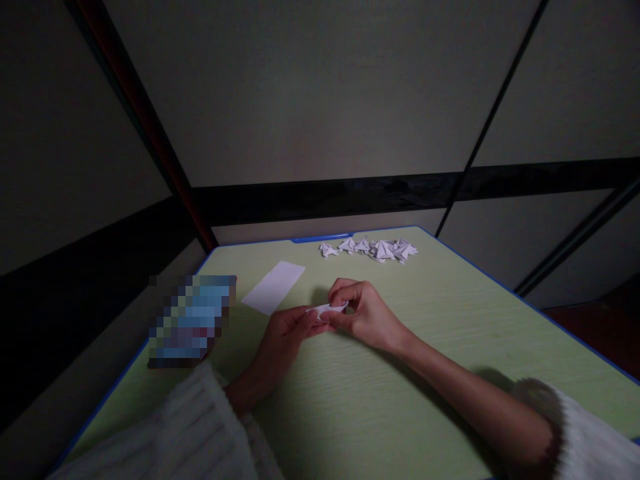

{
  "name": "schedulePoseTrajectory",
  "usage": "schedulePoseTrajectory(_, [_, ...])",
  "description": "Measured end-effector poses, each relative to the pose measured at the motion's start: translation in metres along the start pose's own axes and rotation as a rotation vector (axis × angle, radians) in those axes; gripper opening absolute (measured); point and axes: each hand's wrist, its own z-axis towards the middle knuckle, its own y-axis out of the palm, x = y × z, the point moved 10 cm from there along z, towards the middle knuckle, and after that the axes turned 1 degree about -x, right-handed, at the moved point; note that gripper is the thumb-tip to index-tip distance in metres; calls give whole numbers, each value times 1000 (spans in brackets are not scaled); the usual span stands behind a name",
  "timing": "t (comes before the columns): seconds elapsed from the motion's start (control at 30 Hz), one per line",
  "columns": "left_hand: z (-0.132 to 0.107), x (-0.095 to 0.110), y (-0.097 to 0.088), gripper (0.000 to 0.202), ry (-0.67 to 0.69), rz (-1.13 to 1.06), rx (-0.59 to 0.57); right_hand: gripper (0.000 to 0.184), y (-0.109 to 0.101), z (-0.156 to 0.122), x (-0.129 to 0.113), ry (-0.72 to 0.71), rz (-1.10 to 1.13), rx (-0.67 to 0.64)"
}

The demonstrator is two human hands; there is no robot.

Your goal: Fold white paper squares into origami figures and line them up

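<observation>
Your left hand (286,339) and right hand (373,317) pinch a folded paper (327,309) just below the frame's middle — they hide part of it. The flat thing (193,321) at left looks too blocky.

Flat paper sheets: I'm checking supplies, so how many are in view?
1: the flat paper sheet lies on the light-green table, just beyond the left hand and right of the pixelated object. Others may be hidden beneath it.

Dim; soft shadows (493,377); pixelated patch (193,323) at left
</observation>
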Motion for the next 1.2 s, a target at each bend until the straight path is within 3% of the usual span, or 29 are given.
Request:
schedulePoseTrajectory(0.1, [2,3,-2,18,14,111,-28,16,0,0,-1,-4,-29,-11])
schedulePoseTrajectory(0.27, [2,-1,6,24,-20,275,-201,16,8,-1,4,14,6,-98])
schedulePoseTrajectory(0.33, [2,0,5,23,-22,256,-196,14,5,-1,11,69,104,-61])
schedulePoseTrajectory(0.47, [2,6,-2,21,16,148,-96,29,-3,1,21,125,314,75])
schedulePoseTrajectory(0.6, [2,10,-3,21,42,97,-78,29,28,-1,18,142,358,-203])
schedulePoseTrajectory(0.67, [1,10,-2,22,44,71,-97,32,37,-3,15,123,406,-281])
schedulePoseTrajectory(0.9, [-2,9,5,19,27,-29,-154,32,32,-4,27,171,632,-168])
schedulePoseTrajectory(1.07, [-2,10,9,23,30,32,-189,35,31,-7,25,218,568,-173])
schedulePoseTrajectory(1.2, [-1,5,8,24,4,42,-178,36,20,-4,23,188,495,-79])
